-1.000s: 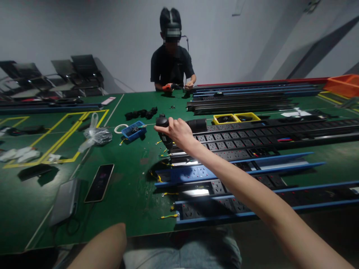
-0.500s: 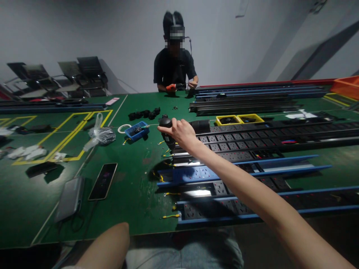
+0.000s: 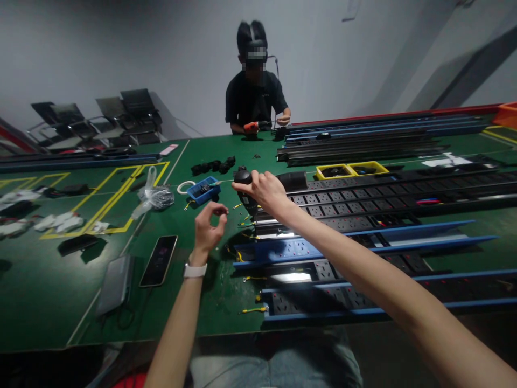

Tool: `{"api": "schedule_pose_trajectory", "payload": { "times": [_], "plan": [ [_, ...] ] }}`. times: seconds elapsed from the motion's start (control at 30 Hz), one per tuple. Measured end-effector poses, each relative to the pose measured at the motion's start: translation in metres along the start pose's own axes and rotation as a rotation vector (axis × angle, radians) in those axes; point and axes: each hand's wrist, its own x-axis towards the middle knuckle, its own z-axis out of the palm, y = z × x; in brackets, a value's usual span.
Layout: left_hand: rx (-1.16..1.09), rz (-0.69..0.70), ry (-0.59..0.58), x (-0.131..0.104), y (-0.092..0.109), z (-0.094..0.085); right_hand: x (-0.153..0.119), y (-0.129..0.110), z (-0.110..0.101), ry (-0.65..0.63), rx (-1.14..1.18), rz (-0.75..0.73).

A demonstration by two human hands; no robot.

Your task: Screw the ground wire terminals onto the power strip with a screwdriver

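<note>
My right hand (image 3: 264,193) grips a black electric screwdriver (image 3: 244,189), held upright with its tip down at the left end of a black power strip (image 3: 343,207). My left hand (image 3: 209,229) is raised above the green table (image 3: 189,291), thumb and forefinger curled towards each other; whether they pinch something small I cannot tell. A white band sits on that wrist. A blue power strip (image 3: 291,250) lies just right of the left hand, with yellow-green wires (image 3: 250,311) poking from the strip ends.
A blue parts tray (image 3: 203,189), white ring, plastic bag (image 3: 155,196), phone (image 3: 158,260) and grey device (image 3: 114,284) lie to the left. Yellow bins (image 3: 349,170) and stacked long strips fill the right. A person in black (image 3: 255,99) works at the far edge.
My left hand has come up from below the table edge to a spot above the table near the screwdriver. My right hand has held the screwdriver in place.
</note>
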Motion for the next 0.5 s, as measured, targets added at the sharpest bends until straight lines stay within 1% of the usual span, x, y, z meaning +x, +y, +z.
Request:
{"api": "schedule_pose_trajectory", "payload": {
  "times": [0.07,0.13,0.17,0.2,0.27,0.33,0.5],
  "plan": [
    [-0.061,-0.006,-0.148,0.006,-0.015,0.02,0.0,0.0,-0.001,0.004,0.0,-0.006],
    [-0.099,-0.019,-0.324,0.007,-0.034,0.044,0.0,0.0,-0.002,0.008,-0.004,-0.011],
    [-0.08,-0.017,-0.388,0.005,-0.044,0.056,0.001,0.001,-0.001,0.009,-0.007,-0.012],
    [-0.048,-0.009,-0.427,0.002,-0.053,0.066,0.001,0.001,-0.001,0.011,-0.012,-0.014],
    [0.0,0.0,-0.447,-0.006,-0.067,0.082,0.001,0.001,0.001,0.011,-0.021,-0.015],
    [0.018,-0.003,-0.438,-0.012,-0.076,0.09,0.002,0.001,0.003,0.01,-0.029,-0.017],
    [0.039,-0.011,-0.426,-0.018,-0.082,0.092,0.003,-0.001,0.005,0.035,-0.045,-0.005]
  ]
}}
